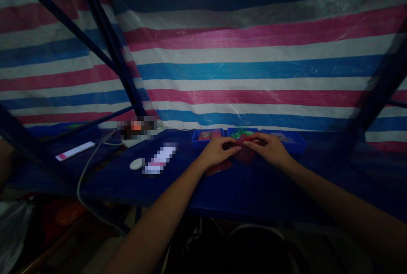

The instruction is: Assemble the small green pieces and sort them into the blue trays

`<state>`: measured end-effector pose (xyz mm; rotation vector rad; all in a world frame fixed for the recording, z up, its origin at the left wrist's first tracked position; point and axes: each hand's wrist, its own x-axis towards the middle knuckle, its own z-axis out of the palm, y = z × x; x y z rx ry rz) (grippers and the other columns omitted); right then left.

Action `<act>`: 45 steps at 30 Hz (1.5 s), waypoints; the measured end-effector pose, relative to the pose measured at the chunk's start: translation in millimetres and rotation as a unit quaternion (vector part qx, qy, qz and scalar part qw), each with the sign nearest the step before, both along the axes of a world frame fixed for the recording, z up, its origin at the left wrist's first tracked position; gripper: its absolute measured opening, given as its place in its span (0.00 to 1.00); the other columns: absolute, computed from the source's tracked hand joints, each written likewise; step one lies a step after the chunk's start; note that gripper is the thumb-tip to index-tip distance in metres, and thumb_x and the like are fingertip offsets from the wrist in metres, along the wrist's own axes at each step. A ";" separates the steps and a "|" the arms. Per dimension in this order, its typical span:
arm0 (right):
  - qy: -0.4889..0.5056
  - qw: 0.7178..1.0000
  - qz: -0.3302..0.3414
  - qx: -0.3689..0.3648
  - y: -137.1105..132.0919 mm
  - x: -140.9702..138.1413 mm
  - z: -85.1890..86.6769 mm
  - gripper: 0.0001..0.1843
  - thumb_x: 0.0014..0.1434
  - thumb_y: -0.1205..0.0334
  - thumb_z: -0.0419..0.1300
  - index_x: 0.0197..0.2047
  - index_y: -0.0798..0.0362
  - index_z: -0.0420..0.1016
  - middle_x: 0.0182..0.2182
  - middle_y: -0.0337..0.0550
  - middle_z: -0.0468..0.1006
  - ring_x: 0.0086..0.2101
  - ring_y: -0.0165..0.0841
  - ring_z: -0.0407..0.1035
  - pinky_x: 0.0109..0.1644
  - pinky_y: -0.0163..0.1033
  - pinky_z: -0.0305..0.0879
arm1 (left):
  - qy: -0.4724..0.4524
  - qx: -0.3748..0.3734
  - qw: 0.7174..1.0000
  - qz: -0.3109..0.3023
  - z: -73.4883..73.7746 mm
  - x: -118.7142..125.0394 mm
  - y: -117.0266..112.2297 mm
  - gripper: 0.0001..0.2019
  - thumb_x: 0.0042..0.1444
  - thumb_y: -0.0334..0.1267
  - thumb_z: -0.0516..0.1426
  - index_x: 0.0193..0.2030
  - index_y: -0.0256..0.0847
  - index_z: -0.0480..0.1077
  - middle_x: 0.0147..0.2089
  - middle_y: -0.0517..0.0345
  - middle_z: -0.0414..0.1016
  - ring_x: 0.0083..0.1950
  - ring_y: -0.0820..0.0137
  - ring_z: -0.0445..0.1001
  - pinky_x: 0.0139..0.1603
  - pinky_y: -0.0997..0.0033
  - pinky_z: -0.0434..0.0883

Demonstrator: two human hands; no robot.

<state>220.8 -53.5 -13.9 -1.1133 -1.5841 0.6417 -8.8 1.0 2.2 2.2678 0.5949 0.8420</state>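
Observation:
Both hands meet over the dark blue table [248,189] in dim light. My left hand [218,151] and my right hand [270,149] have their fingers closed on a small dark red piece [244,152], flat like paper or cloth, held between them just above the table. Another red piece [219,167] lies on the table under my left wrist. Behind the hands stand shallow blue trays [294,140] with small red and green items inside; these are too dark to name.
A white round object [137,163] and a white flat bar [75,151] lie on the left of the table, with a white cable [83,176] hanging off the edge. Dark metal poles [108,40] cross at the left. A striped tarp [254,66] forms the back wall.

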 end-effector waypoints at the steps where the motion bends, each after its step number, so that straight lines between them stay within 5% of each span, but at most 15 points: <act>1: 0.000 1.000 0.001 0.003 0.5 -0.1 -0.3 0.18 0.56 0.45 0.69 0.44 0.48 0.83 0.39 0.44 0.86 0.38 0.43 0.80 0.45 0.48 0.77 | 0.006 0.004 1.000 0.003 -0.3 0.2 0.4 0.14 0.64 0.46 0.61 0.50 0.39 0.78 0.46 0.52 0.82 0.45 0.66 0.79 0.48 0.66 0.72; 5: 0.028 0.999 0.035 0.007 4.8 -0.9 -3.7 0.21 0.54 0.48 0.72 0.48 0.47 0.81 0.45 0.45 0.85 0.44 0.42 0.80 0.52 0.49 0.76 | 0.032 0.014 0.999 0.019 -4.2 -0.6 5.8 0.13 0.65 0.45 0.59 0.46 0.38 0.78 0.42 0.53 0.82 0.41 0.68 0.78 0.44 0.68 0.71; 14: 0.007 1.000 0.022 0.001 6.5 0.4 -7.9 0.17 0.56 0.47 0.70 0.44 0.49 0.80 0.39 0.43 0.84 0.39 0.40 0.79 0.45 0.45 0.75 | 0.053 -0.009 0.998 0.019 -10.0 -1.2 9.3 0.16 0.64 0.50 0.59 0.43 0.37 0.77 0.38 0.54 0.80 0.37 0.69 0.75 0.38 0.70 0.69; 22: 0.042 0.999 -0.006 -0.003 6.8 -1.0 -5.3 0.17 0.55 0.46 0.70 0.40 0.49 0.78 0.38 0.44 0.84 0.37 0.40 0.79 0.44 0.45 0.75 | 0.003 0.006 0.999 0.052 -11.3 0.3 17.5 0.14 0.65 0.48 0.59 0.45 0.38 0.77 0.40 0.55 0.80 0.40 0.68 0.77 0.42 0.68 0.71; 27: 0.079 0.996 -0.033 0.005 6.6 -1.8 -7.0 0.18 0.54 0.47 0.71 0.39 0.49 0.73 0.36 0.43 0.83 0.36 0.39 0.79 0.40 0.42 0.75 | -0.002 0.090 0.993 0.075 -6.0 0.5 10.9 0.11 0.63 0.46 0.62 0.44 0.40 0.79 0.42 0.53 0.81 0.44 0.66 0.77 0.48 0.65 0.71; 32: 0.056 0.997 0.046 -0.030 -4.3 -10.7 0.5 0.18 0.55 0.45 0.70 0.40 0.49 0.77 0.36 0.42 0.84 0.34 0.38 0.79 0.38 0.42 0.75 | 0.043 0.091 0.995 -0.005 2.5 3.3 -11.3 0.21 0.54 0.50 0.68 0.51 0.42 0.78 0.50 0.51 0.81 0.50 0.62 0.77 0.53 0.63 0.72; 35: 0.051 0.995 0.080 -0.037 -11.4 -15.0 8.1 0.17 0.58 0.44 0.67 0.40 0.49 0.80 0.37 0.43 0.84 0.37 0.38 0.79 0.44 0.43 0.76 | 0.044 0.064 0.997 0.003 2.8 5.6 -16.3 0.19 0.59 0.49 0.65 0.54 0.43 0.77 0.50 0.52 0.81 0.49 0.62 0.78 0.51 0.63 0.72; 40: 0.043 0.999 -0.001 0.015 -11.1 -12.4 9.5 0.20 0.59 0.40 0.66 0.39 0.50 0.80 0.34 0.44 0.83 0.29 0.36 0.75 0.34 0.42 0.74 | 0.041 0.056 0.996 0.048 -0.3 5.1 -6.7 0.15 0.68 0.44 0.56 0.51 0.41 0.79 0.43 0.51 0.82 0.44 0.63 0.78 0.47 0.63 0.73; 45: 0.026 0.991 -0.093 0.090 -5.6 -7.0 5.8 0.25 0.57 0.42 0.68 0.51 0.50 0.77 0.42 0.48 0.82 0.37 0.39 0.76 0.38 0.42 0.75 | 0.026 0.068 0.996 0.046 -1.5 3.8 -4.5 0.15 0.68 0.44 0.55 0.50 0.39 0.79 0.44 0.51 0.82 0.43 0.65 0.77 0.47 0.64 0.72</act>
